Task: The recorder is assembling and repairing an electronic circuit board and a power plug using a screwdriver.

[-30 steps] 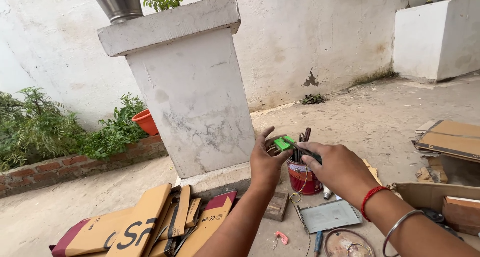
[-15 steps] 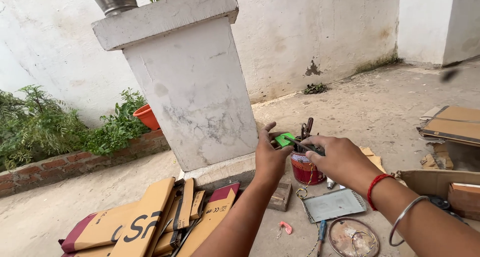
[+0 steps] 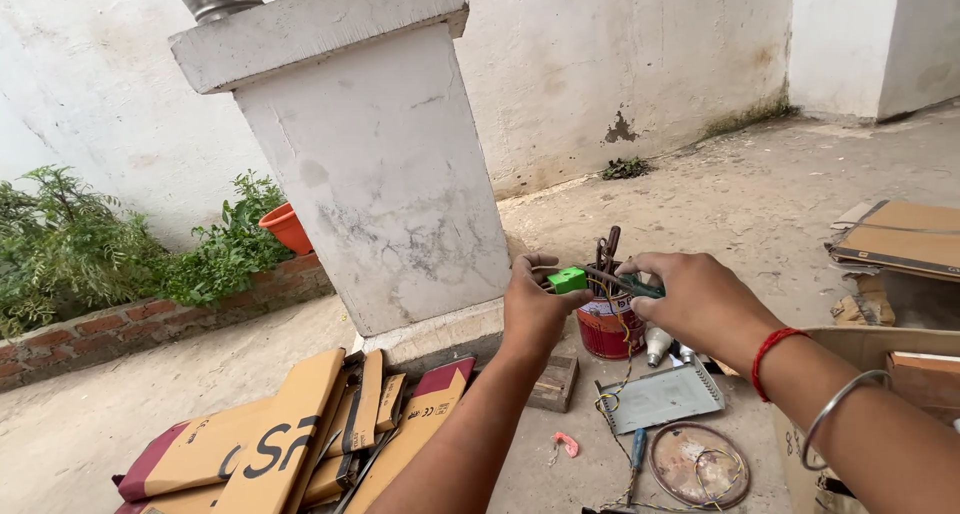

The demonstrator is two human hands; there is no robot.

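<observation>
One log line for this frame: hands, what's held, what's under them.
left hand: holds green connector | right hand: holds screwdriver, tip at connector | below: red can, metal tray, cardboard

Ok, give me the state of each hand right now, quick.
Left hand: closed on a small green connector block.
Right hand: closed on a dark-handled tool, its tip at the green block.

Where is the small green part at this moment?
In the head view, right of centre, the small green part is pinched in the left hand, just left of the right hand and above the red tin.
</observation>
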